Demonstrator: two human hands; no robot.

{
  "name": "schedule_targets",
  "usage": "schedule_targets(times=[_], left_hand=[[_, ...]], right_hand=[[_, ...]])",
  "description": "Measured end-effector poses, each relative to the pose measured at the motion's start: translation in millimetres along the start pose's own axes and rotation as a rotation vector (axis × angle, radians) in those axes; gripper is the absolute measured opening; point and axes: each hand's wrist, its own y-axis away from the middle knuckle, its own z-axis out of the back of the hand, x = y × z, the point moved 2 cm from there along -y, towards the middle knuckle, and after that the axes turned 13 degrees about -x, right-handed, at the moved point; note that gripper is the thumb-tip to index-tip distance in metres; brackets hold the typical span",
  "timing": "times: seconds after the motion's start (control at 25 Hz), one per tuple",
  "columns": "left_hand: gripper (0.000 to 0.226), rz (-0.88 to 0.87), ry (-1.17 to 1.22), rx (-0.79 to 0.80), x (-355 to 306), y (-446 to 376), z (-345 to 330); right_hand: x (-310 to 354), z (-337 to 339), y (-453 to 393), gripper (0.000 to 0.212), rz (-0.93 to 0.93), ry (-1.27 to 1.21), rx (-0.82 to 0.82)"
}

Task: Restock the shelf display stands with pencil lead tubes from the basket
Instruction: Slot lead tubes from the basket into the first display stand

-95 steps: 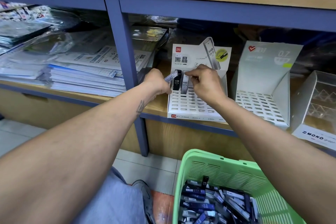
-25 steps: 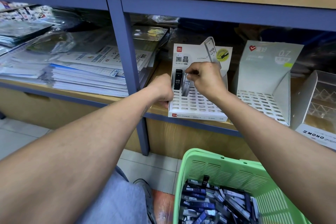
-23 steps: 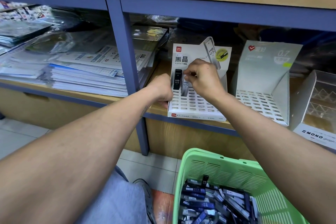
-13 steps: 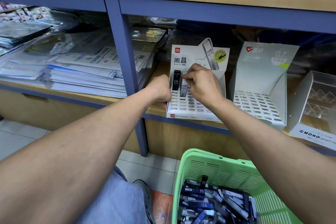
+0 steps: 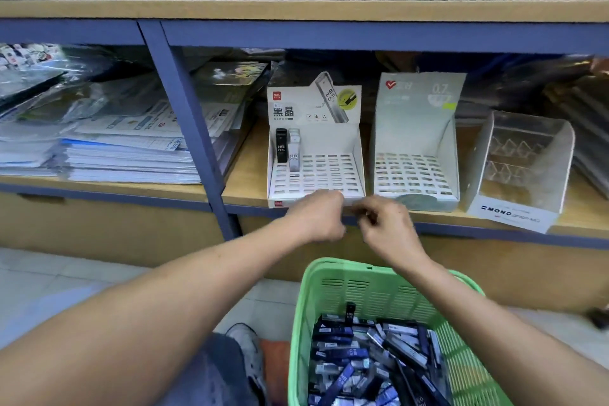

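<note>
A white HB 0.5 display stand [image 5: 316, 175] sits on the shelf with two pencil lead tubes upright in its back left slots, one black [image 5: 281, 145] and one clear [image 5: 294, 150]. My left hand [image 5: 316, 217] is a curled fist just below the stand's front edge. Close to its right, my right hand [image 5: 385, 227] has thumb and fingers pinched together at the left fist around something small and dark; blur hides what it is. The green basket [image 5: 329, 265] on the floor below holds several loose lead tubes [image 5: 372, 366].
A grey 0.7 display stand [image 5: 415, 142] with no tubes stands to the right, then a clear MONO stand [image 5: 524, 175]. A blue shelf post [image 5: 188, 128] and stacked paper packs [image 5: 115, 148] lie left. My shoe [image 5: 247, 346] is beside the basket.
Both hands have drawn back from the stand's back row to its front edge. The clear tube now stands alone in its slot beside the black one. The view has tilted upward.
</note>
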Motion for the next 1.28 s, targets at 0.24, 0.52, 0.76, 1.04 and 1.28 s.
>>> schedule_targets(times=[0.24,0.52,0.76,1.04,1.28], left_hand=[[0.008,0.051,0.024,0.213,-30.8,23.5,-118.4],[0.01,0.07,0.028,0.414,-41.5,47.3,-244.6],[0.096,0.195,-0.217,0.594,-9.6,70.7,-317.5],[0.126,0.113,-0.316,0.664,6.8,71.4,-351.0],[0.104,0.103,-0.203,0.584,-1.7,64.1,-358.6]], right_hand=[[-86.2,-15.7,87.2,0.028,-0.2,0.179,0.39],[-161.2,-52.6,164.2,0.031,-0.388,0.331,0.755],[-208.6,-73.4,212.1,0.078,-0.486,0.521,0.843],[-212.9,-103.8,221.1,0.11,-0.473,0.588,0.991],[-217.5,-113.6,225.0,0.078,-0.44,0.597,0.928]])
